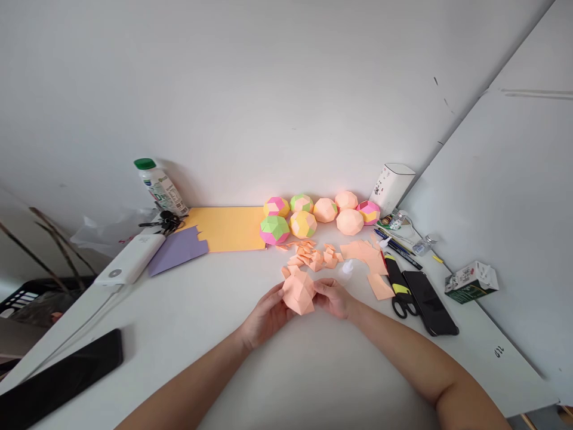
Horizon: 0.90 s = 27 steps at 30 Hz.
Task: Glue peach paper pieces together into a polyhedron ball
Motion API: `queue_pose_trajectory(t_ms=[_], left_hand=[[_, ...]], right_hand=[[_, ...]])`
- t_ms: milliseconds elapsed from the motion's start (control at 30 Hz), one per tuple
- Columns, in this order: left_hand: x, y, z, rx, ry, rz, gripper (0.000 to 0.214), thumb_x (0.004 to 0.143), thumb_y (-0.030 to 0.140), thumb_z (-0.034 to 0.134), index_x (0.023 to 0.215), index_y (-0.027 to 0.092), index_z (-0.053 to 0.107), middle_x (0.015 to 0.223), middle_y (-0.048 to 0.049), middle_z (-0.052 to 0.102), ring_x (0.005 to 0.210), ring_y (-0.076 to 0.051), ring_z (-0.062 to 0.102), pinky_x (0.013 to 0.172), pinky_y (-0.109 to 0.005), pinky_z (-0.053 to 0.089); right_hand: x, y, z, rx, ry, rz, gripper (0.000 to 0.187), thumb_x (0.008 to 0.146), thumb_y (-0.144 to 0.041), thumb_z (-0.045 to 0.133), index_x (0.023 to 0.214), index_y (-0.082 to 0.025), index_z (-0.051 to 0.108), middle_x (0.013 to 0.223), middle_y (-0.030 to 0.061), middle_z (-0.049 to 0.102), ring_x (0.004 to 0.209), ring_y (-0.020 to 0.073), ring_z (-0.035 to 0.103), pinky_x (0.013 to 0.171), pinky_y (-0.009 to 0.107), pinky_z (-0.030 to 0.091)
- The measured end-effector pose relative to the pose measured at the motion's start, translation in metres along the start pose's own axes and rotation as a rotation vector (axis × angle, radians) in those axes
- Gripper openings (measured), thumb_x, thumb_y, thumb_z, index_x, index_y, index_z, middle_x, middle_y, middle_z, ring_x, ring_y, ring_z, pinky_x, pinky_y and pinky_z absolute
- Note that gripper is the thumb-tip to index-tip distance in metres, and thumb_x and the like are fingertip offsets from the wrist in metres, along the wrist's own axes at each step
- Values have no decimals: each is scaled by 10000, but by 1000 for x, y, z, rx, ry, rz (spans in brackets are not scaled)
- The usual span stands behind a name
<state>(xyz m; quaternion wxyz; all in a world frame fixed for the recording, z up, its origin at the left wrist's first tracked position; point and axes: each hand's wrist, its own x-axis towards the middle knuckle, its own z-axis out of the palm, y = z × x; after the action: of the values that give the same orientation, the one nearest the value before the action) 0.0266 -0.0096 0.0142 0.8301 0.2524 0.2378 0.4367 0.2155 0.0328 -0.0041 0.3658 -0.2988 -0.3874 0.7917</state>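
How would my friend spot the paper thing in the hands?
Find the white table against the wall, then the left hand and right hand over its middle. Between them sits a peach, many-sided paper shape. Unlike the paper balls by the wall, it's held, and flaps stick out.

the left hand [267, 318] and the right hand [336, 298] are bare, with slim fingers [323, 288]. the left forearm [197, 367] and the right forearm [400, 346] are bare as well, smooth and tapering to narrower wrists [248, 337]; the right elbow [447, 391] shows a short skin crease on its inner side.
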Motion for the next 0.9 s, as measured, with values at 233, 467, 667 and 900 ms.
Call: queue_pose_trajectory(t_ms=[233,467,667,900], left_hand=[[-1,2,1,35,-46,2,394,821,260,571,1199,156,525,1225,-150,562,1164,-315,481,969,-442,346],[-5,-2,5,69,53,38,413,765,238,649,1160,166,552,1157,-142,606,1109,-314,523,917,-422,392],[-4,-6,6,-5,-38,132,401,818,383,567,1142,146,583,1156,-138,603,1128,-292,503,965,-409,359],[-4,-9,4,-58,6,122,304,777,237,640,1071,160,626,1068,-104,636,1052,-244,545,953,-384,382]], right_hand=[[-5,4,21,-84,41,-148,232,731,-400,677,711,-172,710,851,34,610,802,174,568,734,323,457],[-11,9,33,-323,225,-268,207,692,-370,710,607,-186,669,844,19,523,753,140,532,683,290,452],[-7,8,42,-319,316,-336,283,714,-427,666,593,-176,615,818,15,508,667,123,518,591,270,467],[6,17,48,-425,358,-356,251,738,-415,644,666,-174,634,932,40,524,804,153,551,664,269,487]])
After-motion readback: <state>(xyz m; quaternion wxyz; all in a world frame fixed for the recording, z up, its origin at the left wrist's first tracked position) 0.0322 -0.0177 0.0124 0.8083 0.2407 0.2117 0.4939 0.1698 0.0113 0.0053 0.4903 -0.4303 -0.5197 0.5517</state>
